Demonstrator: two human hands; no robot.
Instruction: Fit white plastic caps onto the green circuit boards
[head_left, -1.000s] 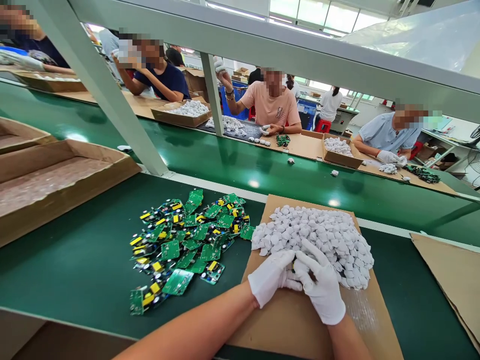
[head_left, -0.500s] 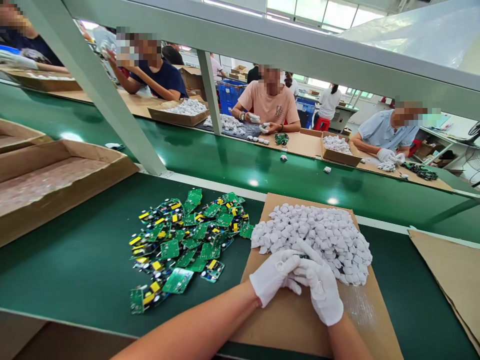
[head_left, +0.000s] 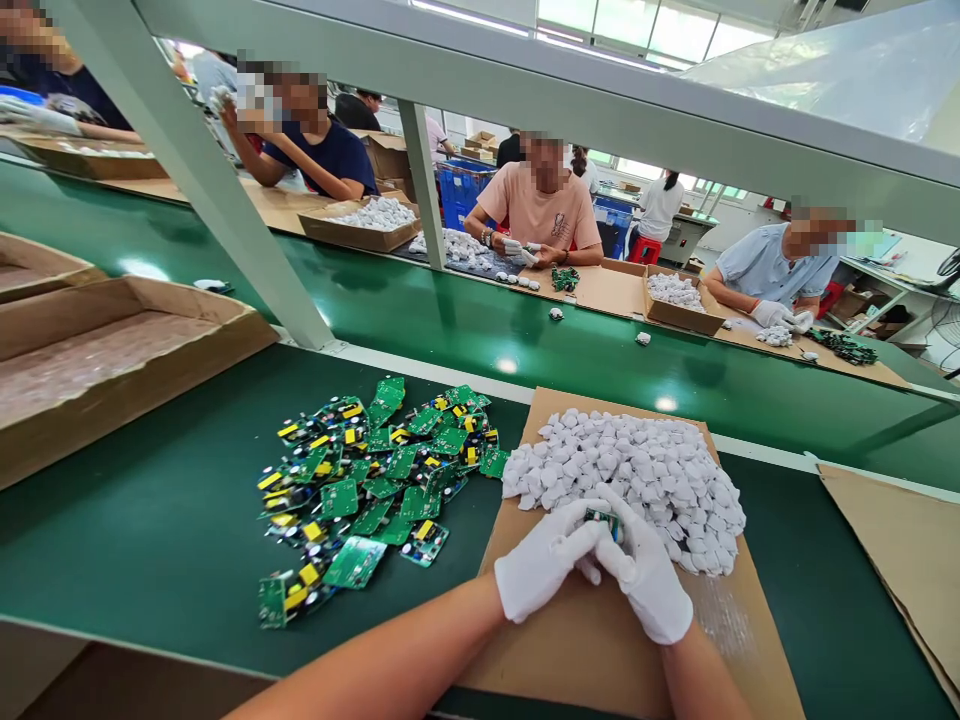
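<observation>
In white gloves, my left hand (head_left: pixel 541 562) and my right hand (head_left: pixel 646 572) come together over a brown cardboard sheet (head_left: pixel 570 650). Between their fingers they grip a small circuit board (head_left: pixel 606 522); its green edge and some components show, while the gloves cover the rest. Just beyond my hands lies a heap of white wrapped pieces (head_left: pixel 630 460), spread over the sheet's far half. To the left, a loose pile of green circuit boards (head_left: pixel 382 480) with yellow and black parts rests on the dark green bench top.
Cardboard trays (head_left: pixel 135 370) stand at left, and more cardboard (head_left: pixel 900 560) lies at right. Past the bench runs a glossy green conveyor (head_left: pixel 465 320) carrying a few white pieces. A slanted metal post (head_left: pixel 217 190) and beam cross the view. Several co-workers sit opposite.
More of the circuit board shows between my fingers, as my gloved fingers have shifted around it. White pieces on the conveyor have slid left. Opposite, the pink-shirted co-worker's hands have moved closer together.
</observation>
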